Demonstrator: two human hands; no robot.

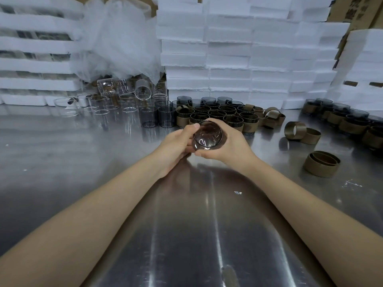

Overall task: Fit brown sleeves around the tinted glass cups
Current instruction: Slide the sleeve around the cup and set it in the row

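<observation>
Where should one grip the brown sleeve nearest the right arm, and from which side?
Pinch the sleeve at its top rim from above: it stands open end up, apart from others. A second ring seems nested inside, so take the outer wall.

The single view came from a camera worn on the person's head, looking forward and down over the steel table (186, 235), which filled the lower half of the frame. Both forearms ran up from the bottom corners and met just above the centre, where the left hand (175, 147) and the right hand (232, 145) held a tinted glass cup (207, 135), one round end turned toward the lens and close to it. The wide-angle lens bowed the white foam stacks (248, 48) that closed off the top. Sleeved cups (217, 114) stood just beyond the hands, and loose brown sleeves (321, 163) lay toward the right edge.
</observation>
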